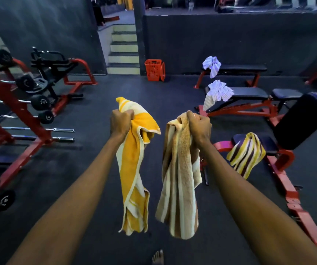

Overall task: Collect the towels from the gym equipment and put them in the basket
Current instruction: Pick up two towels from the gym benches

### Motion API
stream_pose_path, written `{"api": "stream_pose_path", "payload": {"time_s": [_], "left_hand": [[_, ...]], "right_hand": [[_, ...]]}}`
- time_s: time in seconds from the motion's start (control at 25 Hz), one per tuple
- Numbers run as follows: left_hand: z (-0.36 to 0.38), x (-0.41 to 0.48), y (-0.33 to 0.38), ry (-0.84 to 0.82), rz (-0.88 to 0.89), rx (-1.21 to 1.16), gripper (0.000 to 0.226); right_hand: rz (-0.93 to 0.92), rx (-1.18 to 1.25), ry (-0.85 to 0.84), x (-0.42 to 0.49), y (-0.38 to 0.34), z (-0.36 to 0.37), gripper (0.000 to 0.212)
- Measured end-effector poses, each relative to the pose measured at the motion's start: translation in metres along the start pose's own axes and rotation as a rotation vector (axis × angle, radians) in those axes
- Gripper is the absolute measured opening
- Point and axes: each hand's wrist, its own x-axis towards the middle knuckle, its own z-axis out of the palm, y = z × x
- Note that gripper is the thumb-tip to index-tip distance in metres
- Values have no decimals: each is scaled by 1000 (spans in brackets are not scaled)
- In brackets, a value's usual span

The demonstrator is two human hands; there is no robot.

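My left hand (121, 122) grips a yellow-and-white towel (133, 169) that hangs down from its fist. My right hand (199, 126) grips a tan-and-cream striped towel (178, 188), also hanging. The orange basket (154, 70) stands on the floor at the far wall, beside the stairs, well ahead of both hands. A yellow-and-dark striped towel (246, 154) drapes over the near bench seat at the right. Two white striped towels lie on the benches farther back: one (218, 91) on the middle bench, one (212, 65) on the far bench.
A red rack of barbells and dumbbells (19, 111) fills the left side. Red-framed benches (249, 96) line the right, with a long red frame rail (295, 203) near my right arm. Stairs (124, 48) rise at the back. Dark floor runs between me and the basket.
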Motion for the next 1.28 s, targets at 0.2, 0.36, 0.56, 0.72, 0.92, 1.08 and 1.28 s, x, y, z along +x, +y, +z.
{"api": "stream_pose_path", "payload": {"time_s": [0.2, 0.36, 0.56, 0.72, 0.92, 1.08, 1.28], "left_hand": [[41, 153, 3, -15, 4, 1, 27], [78, 264, -6, -32, 33, -18, 27], [139, 421, -29, -12, 53, -27, 23], [189, 539, -28, 2, 35, -29, 28], [242, 691, -37, 8, 13, -74, 34], [280, 817, -59, -24, 40, -131, 33], [334, 989, -82, -63, 8, -167, 30]], "right_hand": [[33, -4, 33, 130, -30, 69, 45], [26, 13, 60, 237, -38, 126, 48], [6, 46, 33, 390, -47, 211, 51], [0, -21, 16, 500, -66, 266, 45], [-17, -43, 32, 637, -87, 347, 46], [-27, -47, 55, 744, -90, 411, 47], [30, -63, 112, 881, -105, 503, 47]]}}
